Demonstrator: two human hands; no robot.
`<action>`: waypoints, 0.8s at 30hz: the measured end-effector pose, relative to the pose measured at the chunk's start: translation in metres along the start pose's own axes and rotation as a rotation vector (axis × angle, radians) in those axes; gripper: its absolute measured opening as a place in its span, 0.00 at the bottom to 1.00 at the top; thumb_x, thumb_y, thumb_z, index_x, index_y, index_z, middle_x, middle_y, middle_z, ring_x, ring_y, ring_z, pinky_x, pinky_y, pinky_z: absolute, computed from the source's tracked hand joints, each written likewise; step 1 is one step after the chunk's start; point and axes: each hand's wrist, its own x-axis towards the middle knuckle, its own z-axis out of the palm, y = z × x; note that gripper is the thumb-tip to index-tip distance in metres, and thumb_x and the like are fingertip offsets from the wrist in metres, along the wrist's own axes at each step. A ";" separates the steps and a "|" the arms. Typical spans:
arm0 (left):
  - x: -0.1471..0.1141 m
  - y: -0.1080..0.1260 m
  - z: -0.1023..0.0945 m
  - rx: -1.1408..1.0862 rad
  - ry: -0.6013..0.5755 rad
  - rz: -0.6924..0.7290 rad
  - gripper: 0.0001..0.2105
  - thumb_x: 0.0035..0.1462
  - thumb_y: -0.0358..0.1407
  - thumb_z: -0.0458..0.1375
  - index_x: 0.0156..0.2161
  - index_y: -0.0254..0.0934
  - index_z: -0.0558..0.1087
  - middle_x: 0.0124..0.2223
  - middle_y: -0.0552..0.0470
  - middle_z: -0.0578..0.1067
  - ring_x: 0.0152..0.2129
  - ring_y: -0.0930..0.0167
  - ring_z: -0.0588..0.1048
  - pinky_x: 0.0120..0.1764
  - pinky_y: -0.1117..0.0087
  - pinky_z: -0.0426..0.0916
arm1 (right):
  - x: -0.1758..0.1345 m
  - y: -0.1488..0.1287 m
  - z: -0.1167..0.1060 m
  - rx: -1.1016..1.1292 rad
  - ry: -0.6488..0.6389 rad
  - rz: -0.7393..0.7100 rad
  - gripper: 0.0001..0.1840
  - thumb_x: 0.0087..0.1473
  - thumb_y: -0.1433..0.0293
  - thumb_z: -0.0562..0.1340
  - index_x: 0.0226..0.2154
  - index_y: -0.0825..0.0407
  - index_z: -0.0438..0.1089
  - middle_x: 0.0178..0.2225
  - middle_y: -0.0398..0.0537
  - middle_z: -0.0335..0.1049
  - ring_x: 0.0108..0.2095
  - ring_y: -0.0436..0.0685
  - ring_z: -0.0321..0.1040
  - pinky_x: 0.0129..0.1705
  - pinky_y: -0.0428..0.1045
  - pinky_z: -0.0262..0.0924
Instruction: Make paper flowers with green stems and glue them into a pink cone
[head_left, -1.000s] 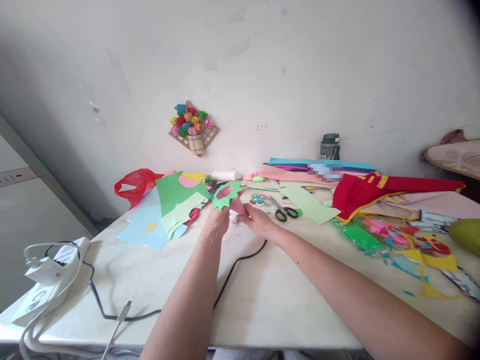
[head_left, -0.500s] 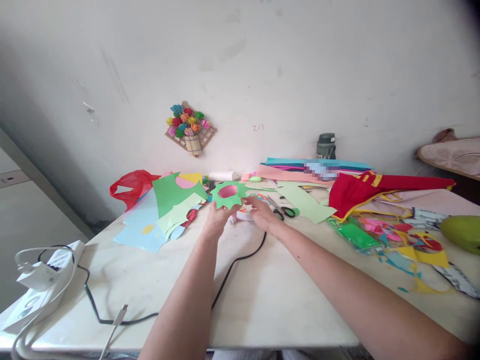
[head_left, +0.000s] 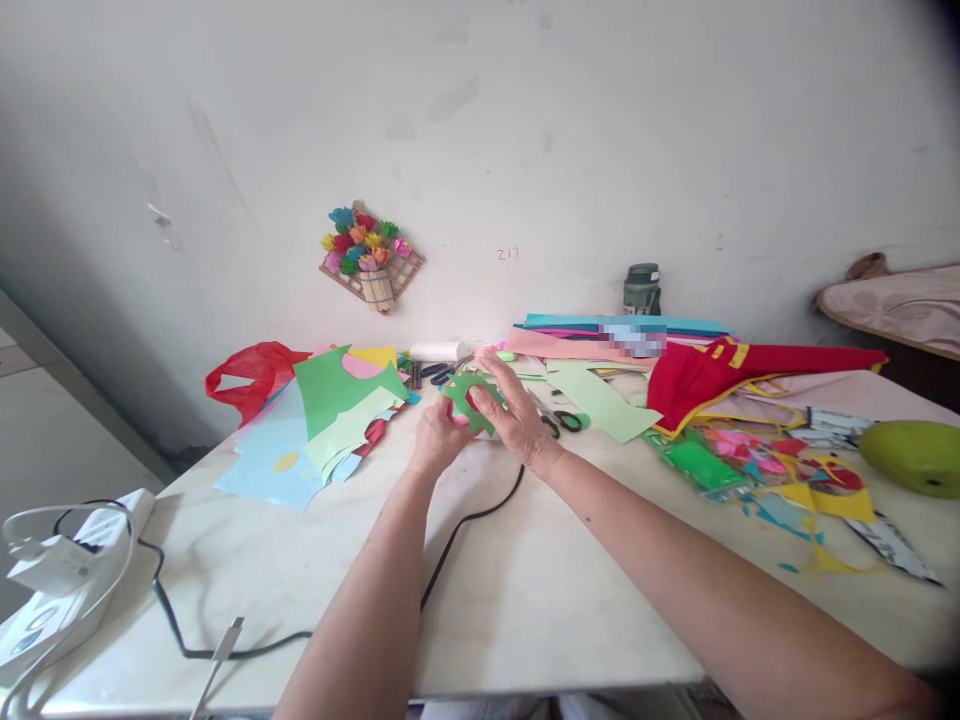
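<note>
Red plastic to begin: you have one bag point(head_left: 259, 360) slumped at nine o'clock from the piece you are holding. Coloured sheets point(head_left: 326, 385) fan inward from it, too overlapped to count. Down at six, a black cord point(head_left: 472, 516) crosses the table point(head_left: 570, 600) between your forearms, and one white power strip point(head_left: 82, 605) sits out at eight. Two pairs of scissors here: the far scissors point(head_left: 435, 371) at ten, the near scissors point(head_left: 561, 412) at three, partly blocked by your right hand point(head_left: 519, 422). One red cloth point(head_left: 686, 390) with yellow trim lies beyond, one green fruit point(head_left: 911, 458) further out at three, one bottle point(head_left: 642, 290) up at two. And in the middle, one paper cut-out point(head_left: 463, 387): green, spiky-edged, reddish at its centre, held up between your hands. Your left hand point(head_left: 437, 438) is curled round it from underneath, gripping; your right is spread, fingers stretched upward, thumb across the front and hiding part of the green.
</note>
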 end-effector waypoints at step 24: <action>-0.005 0.011 0.006 -0.112 -0.081 0.051 0.07 0.38 0.31 0.56 0.28 0.37 0.64 0.25 0.53 0.68 0.26 0.70 0.69 0.30 0.70 0.64 | -0.010 0.005 0.009 -0.235 0.124 -0.108 0.24 0.53 0.56 0.51 0.48 0.52 0.58 0.49 0.54 0.61 0.51 0.58 0.57 0.51 0.54 0.55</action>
